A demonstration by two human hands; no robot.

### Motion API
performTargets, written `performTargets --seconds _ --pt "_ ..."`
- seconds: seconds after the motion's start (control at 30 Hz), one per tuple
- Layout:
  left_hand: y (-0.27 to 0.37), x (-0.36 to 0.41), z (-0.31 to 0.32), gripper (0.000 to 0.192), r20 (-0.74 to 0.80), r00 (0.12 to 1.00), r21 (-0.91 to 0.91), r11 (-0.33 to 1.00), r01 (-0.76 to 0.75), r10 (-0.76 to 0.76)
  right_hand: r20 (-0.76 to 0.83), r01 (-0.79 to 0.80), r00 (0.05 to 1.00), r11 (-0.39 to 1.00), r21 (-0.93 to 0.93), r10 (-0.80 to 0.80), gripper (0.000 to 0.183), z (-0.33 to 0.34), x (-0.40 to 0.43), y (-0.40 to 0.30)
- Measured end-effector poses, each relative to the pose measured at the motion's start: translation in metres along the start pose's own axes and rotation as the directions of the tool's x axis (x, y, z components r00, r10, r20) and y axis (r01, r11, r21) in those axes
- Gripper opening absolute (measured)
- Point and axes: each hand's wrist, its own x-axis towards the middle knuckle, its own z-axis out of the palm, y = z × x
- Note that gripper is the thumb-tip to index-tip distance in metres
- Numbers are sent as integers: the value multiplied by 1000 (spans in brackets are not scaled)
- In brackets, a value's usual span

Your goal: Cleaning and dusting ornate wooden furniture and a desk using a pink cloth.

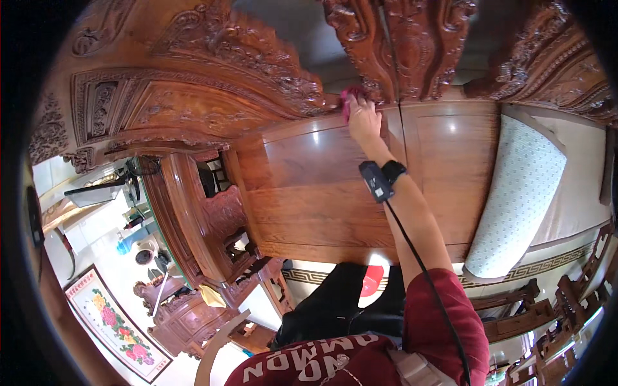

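My right hand (pixel 364 120) reaches forward and holds a crumpled dark pink cloth (pixel 345 103). The cloth lies against the foot of the carved wooden backrest (pixel 231 62), where it meets the back edge of the polished wooden seat (pixel 314 193). A narrow dark gap runs through the seat beside my hand. A black watch-like band and a small black device with a cable are on my right wrist and forearm. My left hand is out of view. Below the seat's front edge are my legs in black trousers.
A light-blue patterned seat mat (pixel 519 193) is folded over on the seat at the right. At the left stand a carved armrest (pixel 227 212) and a wooden cabinet or table with items on it. A red object (pixel 372 281) is on the floor between my legs. Wooden furniture stands at the lower right.
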Motion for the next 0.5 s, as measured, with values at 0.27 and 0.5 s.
performTargets --seconds 0.27,0.5 --pt "-24 -3 -9 59 24 1000 0 1000 11 -11 -84 -151 975 891 427 205 51 28 -4 -1" --pt "-30 -5 -7 60 17 1000 -82 997 -17 18 520 -638 764 329 696 381 38 39 -155 81"
